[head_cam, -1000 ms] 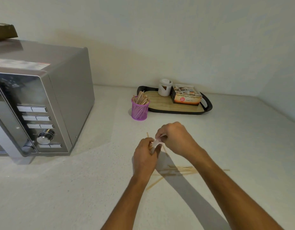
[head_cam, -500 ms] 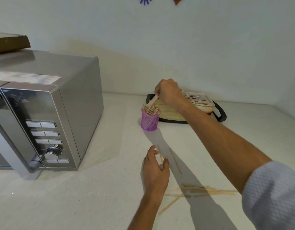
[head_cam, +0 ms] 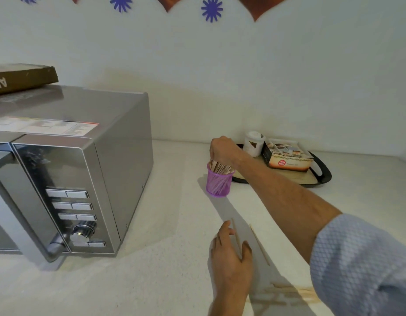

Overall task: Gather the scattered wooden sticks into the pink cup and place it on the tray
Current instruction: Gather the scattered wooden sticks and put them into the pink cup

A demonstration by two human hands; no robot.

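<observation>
The pink mesh cup [head_cam: 218,184] stands on the white counter, left of the black-rimmed tray [head_cam: 324,176], and is packed with wooden sticks [head_cam: 223,168]. My right hand [head_cam: 222,150] is right over the cup, fingertips curled down onto the stick tops at its left rim. My left hand [head_cam: 229,258] rests on the counter with relaxed fingers; one loose stick [head_cam: 235,232] lies between its thumb and fingers. A second stick [head_cam: 259,245] lies just right of it. Several more sticks [head_cam: 293,293] lie in a pile, partly under my right sleeve.
A silver microwave [head_cam: 72,179] fills the left side, with a flat brown box [head_cam: 21,78] on top. On the tray stand a white jar [head_cam: 254,143] and a printed carton [head_cam: 288,158]. The wall runs close behind the tray.
My right hand carried a stick from the left hand to the cup and lowered onto it. My left hand went down flat to the counter by a loose stick.
</observation>
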